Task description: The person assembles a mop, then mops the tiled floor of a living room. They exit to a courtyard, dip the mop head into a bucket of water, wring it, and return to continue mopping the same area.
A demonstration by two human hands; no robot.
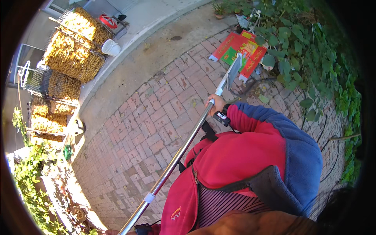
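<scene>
A flat mop point(178, 152) with a long silver pole runs slantwise from the lower left toward the upper right. My right hand point(215, 104) is closed round the pole near its white upper end, below the mop's head. The thin grey mop head point(234, 71) is tilted on edge, in front of a flattened red and green cardboard box point(227, 46). Only a sliver of my left hand point(112, 232) shows at the lower rim, against the pole's near end; most of its fingers are cut off.
Leafy vines point(291, 51) line the right side, with dark cables lying on the brick paving point(156, 121). Wire cribs of yellow corn cobs point(72, 51) stand at the left wall. Beside them are a white bucket point(111, 47) and a red round object point(108, 21).
</scene>
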